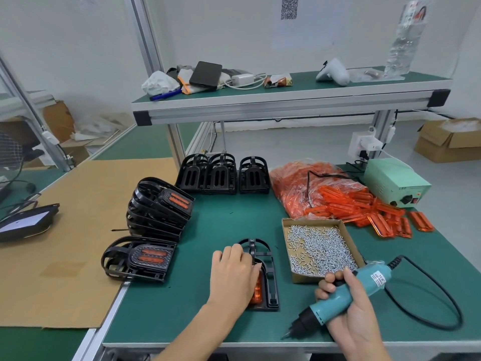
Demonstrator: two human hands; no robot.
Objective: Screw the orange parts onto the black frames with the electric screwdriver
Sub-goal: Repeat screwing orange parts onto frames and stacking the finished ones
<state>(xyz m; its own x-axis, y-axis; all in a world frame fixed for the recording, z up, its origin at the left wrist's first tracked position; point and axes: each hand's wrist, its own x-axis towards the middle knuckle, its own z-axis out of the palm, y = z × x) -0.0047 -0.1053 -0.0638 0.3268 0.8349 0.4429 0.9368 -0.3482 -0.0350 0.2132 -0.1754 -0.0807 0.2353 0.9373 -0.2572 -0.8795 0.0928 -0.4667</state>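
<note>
A black frame (269,277) lies flat on the green mat near the front edge, with an orange part (257,289) set in it. My left hand (234,274) rests on the frame's left side, fingers laid over it and hiding most of the orange part. My right hand (348,308) grips the teal electric screwdriver (346,295) to the right of the frame, its black tip pointing down-left just above the mat. A cardboard tray of silver screws (320,248) sits behind the screwdriver. Loose orange parts (364,207) spill from a plastic bag at the right.
Finished frames with orange parts (156,207) are stacked at the left, one more (140,259) lying in front. Three bare black frame stacks (221,175) stand at the back. A pale green power box (395,181) sits far right; the screwdriver cable (442,300) loops right.
</note>
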